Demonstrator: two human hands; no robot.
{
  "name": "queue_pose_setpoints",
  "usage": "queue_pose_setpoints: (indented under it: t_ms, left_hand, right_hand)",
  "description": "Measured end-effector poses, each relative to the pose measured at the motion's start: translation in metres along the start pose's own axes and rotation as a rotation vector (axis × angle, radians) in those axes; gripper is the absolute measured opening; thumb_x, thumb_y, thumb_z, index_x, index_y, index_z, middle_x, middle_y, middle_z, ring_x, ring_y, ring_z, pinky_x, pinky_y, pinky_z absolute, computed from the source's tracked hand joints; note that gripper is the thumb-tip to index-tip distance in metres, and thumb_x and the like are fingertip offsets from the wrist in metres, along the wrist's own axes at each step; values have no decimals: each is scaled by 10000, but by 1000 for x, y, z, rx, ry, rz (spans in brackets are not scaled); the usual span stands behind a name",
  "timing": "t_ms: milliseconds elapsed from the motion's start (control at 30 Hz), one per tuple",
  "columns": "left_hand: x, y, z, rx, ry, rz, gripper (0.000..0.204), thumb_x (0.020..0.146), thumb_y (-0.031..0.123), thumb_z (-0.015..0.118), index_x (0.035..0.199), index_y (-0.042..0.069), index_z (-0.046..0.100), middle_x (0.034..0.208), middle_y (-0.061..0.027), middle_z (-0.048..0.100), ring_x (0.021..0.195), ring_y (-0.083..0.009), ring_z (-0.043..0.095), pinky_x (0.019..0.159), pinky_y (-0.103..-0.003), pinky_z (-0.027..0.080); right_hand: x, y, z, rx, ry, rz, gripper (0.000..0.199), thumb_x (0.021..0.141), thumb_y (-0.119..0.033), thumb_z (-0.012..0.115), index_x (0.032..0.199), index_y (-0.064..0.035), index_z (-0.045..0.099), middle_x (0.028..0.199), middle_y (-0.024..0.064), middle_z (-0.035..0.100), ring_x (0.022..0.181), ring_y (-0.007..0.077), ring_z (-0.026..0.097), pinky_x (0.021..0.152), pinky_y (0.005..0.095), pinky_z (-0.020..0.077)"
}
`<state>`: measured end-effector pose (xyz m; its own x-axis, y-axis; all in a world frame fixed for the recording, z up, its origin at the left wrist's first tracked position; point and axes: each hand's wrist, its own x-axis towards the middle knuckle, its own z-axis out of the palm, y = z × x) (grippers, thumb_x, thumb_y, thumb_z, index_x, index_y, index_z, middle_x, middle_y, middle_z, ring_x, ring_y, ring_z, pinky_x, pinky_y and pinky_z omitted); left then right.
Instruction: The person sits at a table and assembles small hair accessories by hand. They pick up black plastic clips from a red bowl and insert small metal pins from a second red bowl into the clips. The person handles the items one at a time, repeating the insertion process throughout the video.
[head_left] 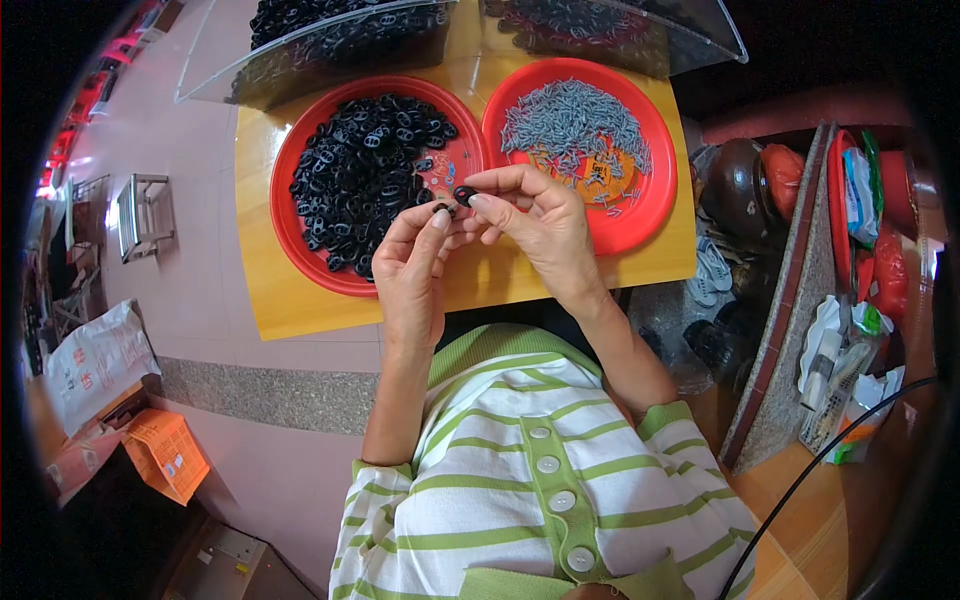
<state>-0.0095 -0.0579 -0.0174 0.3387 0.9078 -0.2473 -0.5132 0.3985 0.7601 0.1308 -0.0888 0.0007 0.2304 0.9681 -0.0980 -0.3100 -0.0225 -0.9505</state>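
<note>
Between my hands, over the gap of the two red trays, are small black plastic pieces. My right hand (545, 225) pinches a black oval plastic piece (464, 195) between thumb and forefinger. Close beside it, my left hand (415, 255) is closed in a pinch on a small dark piece (441, 208), mostly hidden by the fingertips. The left red tray (283, 215) holds a heap of black oval plastic pieces (350, 180) with holes. In the right red tray (650, 205) lies a pile of small grey screws (575, 120).
Two clear bins (330, 60) of black pieces stand at the table's far edge. The yellow wooden table (300, 310) ends near my body. At right are a brown jar (735, 185) and a stone-topped ledge (775, 340); at left, a metal stool (140, 215) and an orange basket (165, 455).
</note>
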Motion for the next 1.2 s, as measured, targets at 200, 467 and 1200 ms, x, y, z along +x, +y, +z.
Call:
queue_pose_setpoints:
  t_ms: [200, 467, 1200]
  left_hand:
    - [-1, 0, 0, 44, 7, 4, 135, 909, 71, 581, 1015, -7, 614, 944, -90, 667, 827, -134, 641, 767, -258, 510]
    - [-1, 0, -2, 73, 11, -18, 155, 900, 84, 604, 1019, -13, 632, 874, -53, 660, 746, -84, 605, 690, -214, 483]
    - [-1, -1, 1, 147, -37, 50, 193, 903, 72, 598, 1065, -21, 644, 886, -42, 659, 749, -74, 581, 701, -208, 474]
  right_hand:
    - [1, 2, 1, -13, -4, -3, 168, 887, -57, 609, 1041, 10, 610, 933, 53, 658, 769, 66, 615, 634, 197, 520]
    - [0, 2, 2, -51, 8, -34, 168, 880, -54, 613, 1038, 4, 617, 948, 48, 655, 784, 64, 605, 630, 205, 522]
    - [-2, 0, 4, -61, 3, -90, 111, 876, 12, 595, 981, 39, 614, 818, 50, 639, 696, 63, 597, 613, 199, 505]
